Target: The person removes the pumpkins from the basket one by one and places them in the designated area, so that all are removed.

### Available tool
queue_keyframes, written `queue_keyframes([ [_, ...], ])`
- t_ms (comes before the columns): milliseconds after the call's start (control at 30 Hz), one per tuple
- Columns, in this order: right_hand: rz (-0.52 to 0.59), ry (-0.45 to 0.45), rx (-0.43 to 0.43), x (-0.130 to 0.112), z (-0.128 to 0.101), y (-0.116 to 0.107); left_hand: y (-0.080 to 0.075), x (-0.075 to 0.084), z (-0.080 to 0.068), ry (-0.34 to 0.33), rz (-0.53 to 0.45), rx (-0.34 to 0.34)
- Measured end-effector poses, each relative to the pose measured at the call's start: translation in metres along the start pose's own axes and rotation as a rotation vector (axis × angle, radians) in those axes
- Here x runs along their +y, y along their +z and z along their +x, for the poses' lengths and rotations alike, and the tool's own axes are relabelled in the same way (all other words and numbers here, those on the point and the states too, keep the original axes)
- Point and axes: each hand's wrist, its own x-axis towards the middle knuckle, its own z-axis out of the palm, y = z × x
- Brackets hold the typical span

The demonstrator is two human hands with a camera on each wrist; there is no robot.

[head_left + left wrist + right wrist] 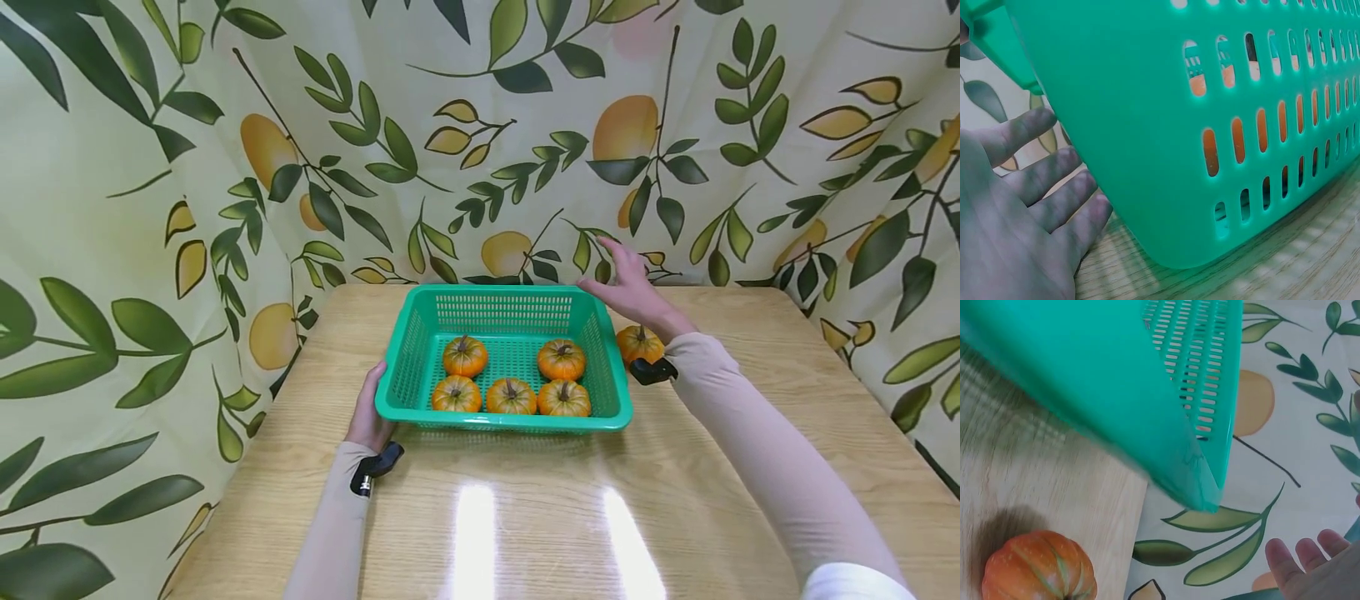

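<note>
A green plastic basket (502, 420) with slotted walls stands on the wooden table, several small orange pumpkins (512, 396) on its floor. At its left side is my left hand (369, 417); in the left wrist view the straight, spread fingers (1054, 178) rest against the basket wall (1104, 125). My right hand (632, 290) is raised by the far right corner of the rim, thumb and fingers apart, holding nothing. Beneath that forearm, outside the basket, sits another pumpkin (637, 340), partly covered by the wrist strap in the head view.
The wooden table (420, 517) extends in front of the basket and to both sides, with two bright light reflections near the front. A leaf-patterned cloth (465, 100) hangs close behind the table's back edge and along the left and right.
</note>
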Motion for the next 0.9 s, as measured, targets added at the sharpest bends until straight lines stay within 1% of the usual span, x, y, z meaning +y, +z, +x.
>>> queue_keyframes([
  [133, 0.016, -0.012, -0.016, -0.004, 0.002, 0.004, -0.001, 0.0, 0.001, 0.013, -0.005, -0.026],
  [233, 0.021, -0.041, -0.017, -0.008, 0.006, 0.007, -0.002, 0.0, 0.003, 0.017, 0.003, -0.034],
  [400, 0.058, -0.08, -0.055, -0.018, 0.016, 0.016, -0.005, 0.0, 0.003, 0.017, -0.024, -0.039],
  [533, 0.109, -0.093, -0.074, -0.026, 0.021, 0.022, -0.006, 0.001, 0.004, 0.018, -0.026, -0.021],
  [633, 0.134, -0.09, -0.09, -0.03, 0.022, 0.027, -0.006, 0.001, 0.004, 0.016, -0.031, -0.021],
  [767, 0.132, -0.074, -0.115, -0.034, 0.023, 0.035, -0.006, 0.0, 0.004, 0.014, -0.027, -0.029],
  [900, 0.133, -0.089, -0.114, -0.036, 0.026, 0.044, -0.005, 0.0, 0.004, 0.013, -0.009, -0.024],
])
